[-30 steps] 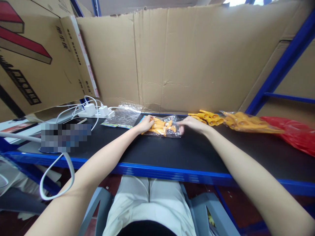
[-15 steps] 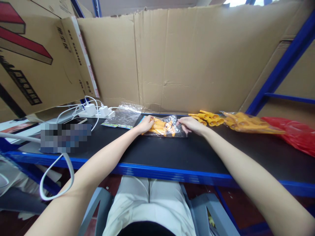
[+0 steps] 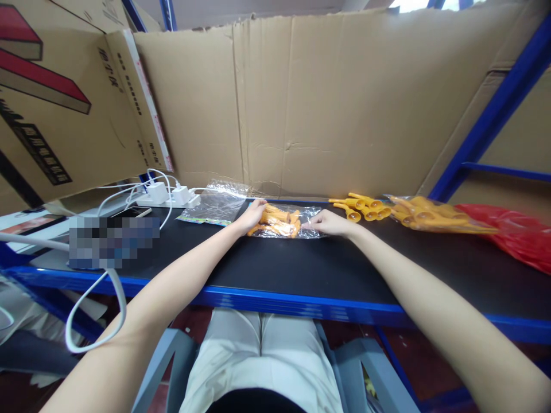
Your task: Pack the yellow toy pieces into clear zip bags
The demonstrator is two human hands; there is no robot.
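A clear plastic bag [image 3: 307, 213] lies on the black tabletop with several orange-yellow, horn-shaped plastic pieces [image 3: 275, 218] in it. My left hand [image 3: 253, 214] is closed on the bag's left end, against the pieces. At the right end, my right hand [image 3: 328, 222] pinches the film with its fingertips close to the pieces; part of its grip is hidden. Loose yellow flared pieces [image 3: 371, 209] are grouped just beyond my right hand. Farther right lies another clear bag [image 3: 430, 216] filled with similar pieces.
A flat clear bag [image 3: 215, 203] lies left of my left hand. Behind it stands a white power strip [image 3: 189, 202] with chargers and cables. A red plastic bag [image 3: 516, 235] sits at the far right. Cardboard [image 3: 344, 109] walls the back; a blue rail [image 3: 293, 301] edges the front.
My right hand has moved slightly left and its fingers have drawn together on the bag's film. The pieces inside have shifted; my left hand stays at the left end.
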